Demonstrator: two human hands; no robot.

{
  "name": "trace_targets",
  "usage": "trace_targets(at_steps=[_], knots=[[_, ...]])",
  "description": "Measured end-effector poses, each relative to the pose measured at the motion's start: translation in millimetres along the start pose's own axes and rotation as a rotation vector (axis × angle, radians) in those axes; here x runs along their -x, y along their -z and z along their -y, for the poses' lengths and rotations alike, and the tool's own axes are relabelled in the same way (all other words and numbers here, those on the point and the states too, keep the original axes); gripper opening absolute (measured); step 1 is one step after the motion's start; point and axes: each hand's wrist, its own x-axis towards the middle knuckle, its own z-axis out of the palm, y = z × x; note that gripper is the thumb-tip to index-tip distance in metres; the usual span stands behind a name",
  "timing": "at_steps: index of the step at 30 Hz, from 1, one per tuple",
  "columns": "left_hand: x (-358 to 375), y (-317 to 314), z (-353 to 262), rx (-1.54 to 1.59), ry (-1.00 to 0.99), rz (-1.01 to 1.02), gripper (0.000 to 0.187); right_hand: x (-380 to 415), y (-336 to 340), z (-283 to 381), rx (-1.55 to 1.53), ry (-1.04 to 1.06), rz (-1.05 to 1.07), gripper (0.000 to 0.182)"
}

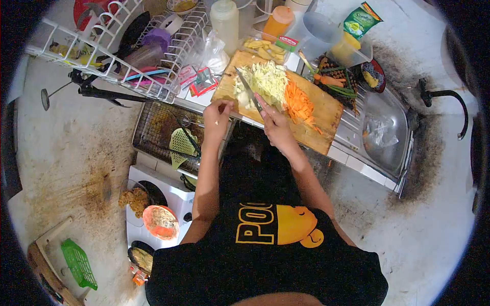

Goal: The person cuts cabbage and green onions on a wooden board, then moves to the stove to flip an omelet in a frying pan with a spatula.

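My right hand [276,126] grips a knife [246,85], its blade pointing up and left over the wooden cutting board [327,111]. Shredded cabbage [271,77] lies heaped beside the blade, and a pile of orange carrot strips [297,102] sits to its right. Some larger pale pieces [242,99] rest at the board's left, under the blade. By the board's lower left corner is my left hand [217,118], its fingers curled together; whatever they hold, if anything, is hidden. A small pale scrap sticks to the back of that hand.
Behind the board stand a squeeze bottle [224,23], an orange-filled bottle [278,23] and a clear tub [320,33]. Whole carrots [329,80] lie near the sink [395,160]. A dish rack [115,84] is at left; a stove [182,196] with bowls stands below.
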Motion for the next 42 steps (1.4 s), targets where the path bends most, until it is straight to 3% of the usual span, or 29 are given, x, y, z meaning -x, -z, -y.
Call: trace_targets(at_steps=[1,3,6,9,11,17,19,22,26,28,31,32,33,35,36,38,39,41,42], knots=[[2,-1,-4,-0.001,0.000,0.004,0.024,1,0,-2,0.004,0.008,0.005,0.044],[5,-6,-13,-0.137,-0.136,-0.191,0.030,2,0,-6,0.006,0.015,0.006,0.044],[15,-19,-42,-0.227,-0.254,-0.219,0.041,5,1,-14,0.015,-0.015,-0.011,0.044],[16,-30,-29,-0.102,-0.148,-0.273,0.051,5,7,-19,0.035,0.002,-0.066,0.043],[17,-35,-28,-0.106,-0.114,-0.295,0.050,5,13,-18,0.000,-0.003,-0.075,0.043],[16,-36,-24,0.014,-0.323,-0.355,0.030,10,12,-24,0.017,-0.053,-0.045,0.042],[15,-35,-17,-0.320,-0.491,-0.430,0.019,13,9,-20,0.039,-0.058,-0.032,0.041],[13,-45,-2,-0.132,-0.463,-0.468,0.012,12,7,-24,0.070,-0.052,-0.022,0.041],[2,-41,7,-0.073,-0.521,-0.423,0.012,13,8,-22,0.006,-0.095,0.014,0.042],[-13,-31,8,-0.175,-0.721,-0.270,0.017,7,8,-38,0.054,-0.049,-0.006,0.042],[-25,-23,-2,-0.100,-0.669,-0.347,0.026,9,8,-33,0.111,-0.015,-0.036,0.040],[-28,-17,-5,-0.172,-0.745,-0.454,0.029,11,9,-26,0.118,-0.028,-0.049,0.039],[-25,-17,-5,-0.171,-0.744,-0.459,0.029,12,9,-24,0.121,-0.026,-0.046,0.039],[-9,-17,-5,-0.034,-0.416,-0.602,0.027,14,10,-22,0.161,0.039,-0.002,0.040],[0,-20,-3,0.062,-0.233,-0.540,0.027,11,10,-30,0.163,0.039,-0.001,0.040],[13,-31,-9,0.081,-0.173,-0.513,0.029,4,4,-54,0.386,0.383,-0.095,0.041],[19,-37,-12,0.099,-0.116,-0.485,0.030,6,3,-47,0.383,0.379,-0.090,0.041],[22,-38,-13,0.117,-0.055,-0.458,0.031,10,3,-34,0.365,0.092,0.047,0.042],[19,-38,-14,0.094,-0.075,-0.482,0.027,12,1,-31,0.366,0.092,0.049,0.042]])
